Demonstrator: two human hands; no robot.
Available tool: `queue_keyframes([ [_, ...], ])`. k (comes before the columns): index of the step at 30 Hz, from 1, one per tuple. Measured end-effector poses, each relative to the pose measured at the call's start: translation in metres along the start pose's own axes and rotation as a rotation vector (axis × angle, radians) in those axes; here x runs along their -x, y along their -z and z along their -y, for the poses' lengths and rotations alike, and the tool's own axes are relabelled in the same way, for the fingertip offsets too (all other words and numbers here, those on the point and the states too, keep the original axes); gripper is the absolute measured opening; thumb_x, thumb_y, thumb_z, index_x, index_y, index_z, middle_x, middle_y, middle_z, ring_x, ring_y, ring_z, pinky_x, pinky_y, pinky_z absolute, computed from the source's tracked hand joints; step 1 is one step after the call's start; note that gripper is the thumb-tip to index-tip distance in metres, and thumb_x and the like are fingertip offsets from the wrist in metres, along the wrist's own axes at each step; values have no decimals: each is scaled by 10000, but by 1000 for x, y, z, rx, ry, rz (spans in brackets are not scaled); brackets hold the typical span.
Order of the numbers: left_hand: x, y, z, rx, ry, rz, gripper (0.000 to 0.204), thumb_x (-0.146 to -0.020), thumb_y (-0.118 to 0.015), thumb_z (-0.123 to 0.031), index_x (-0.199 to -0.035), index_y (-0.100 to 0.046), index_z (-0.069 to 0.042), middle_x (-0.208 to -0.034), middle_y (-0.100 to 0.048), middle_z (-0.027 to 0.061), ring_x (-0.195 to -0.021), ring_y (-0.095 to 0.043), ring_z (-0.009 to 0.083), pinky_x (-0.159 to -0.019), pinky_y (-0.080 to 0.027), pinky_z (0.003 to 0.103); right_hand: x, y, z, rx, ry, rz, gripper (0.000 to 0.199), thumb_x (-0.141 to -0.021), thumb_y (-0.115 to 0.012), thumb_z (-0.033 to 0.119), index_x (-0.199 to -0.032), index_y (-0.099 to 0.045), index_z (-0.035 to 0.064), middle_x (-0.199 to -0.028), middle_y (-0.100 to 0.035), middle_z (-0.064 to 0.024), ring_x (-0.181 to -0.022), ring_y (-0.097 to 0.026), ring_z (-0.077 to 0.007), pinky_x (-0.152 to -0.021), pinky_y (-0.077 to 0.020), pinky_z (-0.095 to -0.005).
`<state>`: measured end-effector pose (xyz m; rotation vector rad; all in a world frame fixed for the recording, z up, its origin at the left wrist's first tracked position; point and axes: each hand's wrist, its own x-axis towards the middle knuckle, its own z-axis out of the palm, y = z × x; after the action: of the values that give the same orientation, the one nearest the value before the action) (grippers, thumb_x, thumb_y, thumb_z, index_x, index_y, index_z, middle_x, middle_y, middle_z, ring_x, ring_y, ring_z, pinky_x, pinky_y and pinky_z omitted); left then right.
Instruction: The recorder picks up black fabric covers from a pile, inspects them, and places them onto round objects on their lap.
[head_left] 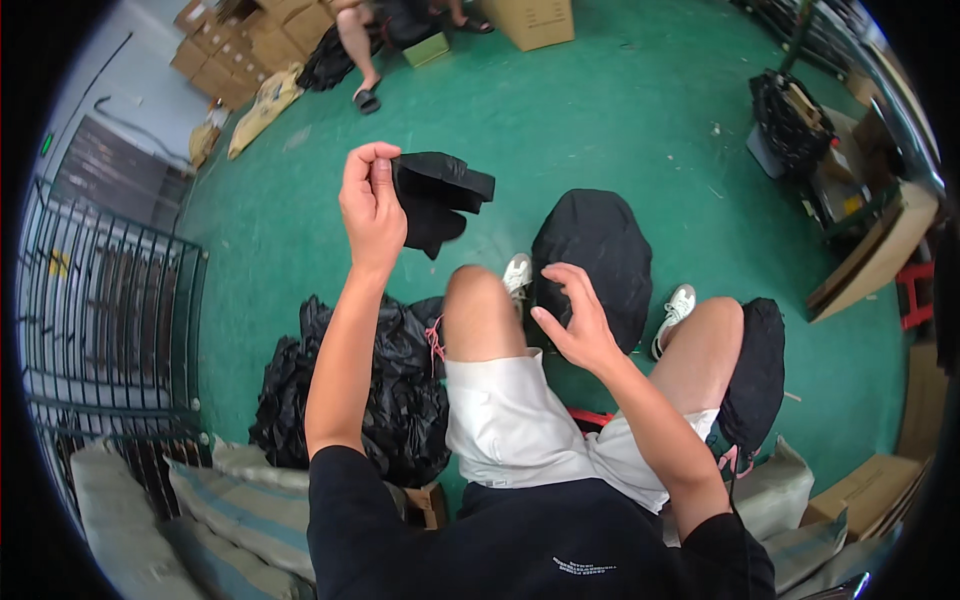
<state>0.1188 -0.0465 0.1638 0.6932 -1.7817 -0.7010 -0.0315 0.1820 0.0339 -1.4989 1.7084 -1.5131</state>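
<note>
My left hand [372, 210] is raised in front of me, fingers and thumb pinched on a folded piece of black fabric [435, 185]. The fabric hangs to the right of the hand, its layers spread apart; its exact kind does not show. Lower and to the right, my right hand [580, 325] holds nothing, thumb and fingers apart. It is over the near left side of a large, rounded black cloth bundle [597, 255] on the floor between my feet; whether it touches the bundle I cannot tell.
A crumpled black plastic bag [370, 400] lies by my left leg, and a black bag [757, 375] by my right. Woven sacks [255, 510] lie behind me. A metal rack [110, 310] stands left, cardboard [870, 255] right. Another person's leg [356, 50] is ahead.
</note>
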Motion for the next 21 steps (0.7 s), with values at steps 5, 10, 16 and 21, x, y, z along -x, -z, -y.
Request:
queue_keyframes([
  [5, 2, -76, -67, 432, -89, 199, 74, -1010, -475, -32, -1030, -545, -27, -959, -564, 5, -878, -506, 55, -802, -410, 204, -28, 41, -6, -61, -96, -149, 862, -801, -775, 236, -1479, -265, 82, -1409, -425, -169, -1304, -437, -322, -1026, -403, -441],
  [10, 20, -128, -79, 910, 315, 509, 61, -1003, -517, -69, -1050, -555, -59, -984, -609, 29, -859, -555, 60, -783, -454, 210, -47, 84, -57, -480, -371, -205, 647, -799, -799, 218, -1343, -494, 45, -1312, -568, -148, -1181, -541, -203, -1001, -421, -351],
  [16, 18, -156, 4, 750, 349, 337, 89, -990, -554, -100, -1056, -596, -60, -918, -614, -1, -792, -539, 42, -719, -440, 202, -50, 123, -52, -665, -520, -232, 353, -836, -724, 128, -1131, -632, -43, -1045, -697, -77, -959, -636, -152, -894, -478, -302],
  [21, 37, -146, 86, 184, 399, 680, 182, -937, -660, -173, -1042, -620, -30, -764, -564, -72, -717, -462, 15, -652, -358, 186, -40, 141, -43, -737, -564, -154, 337, -842, -720, 115, -1136, -636, -28, -1059, -693, -66, -980, -629, -138, -931, -456, -269],
])
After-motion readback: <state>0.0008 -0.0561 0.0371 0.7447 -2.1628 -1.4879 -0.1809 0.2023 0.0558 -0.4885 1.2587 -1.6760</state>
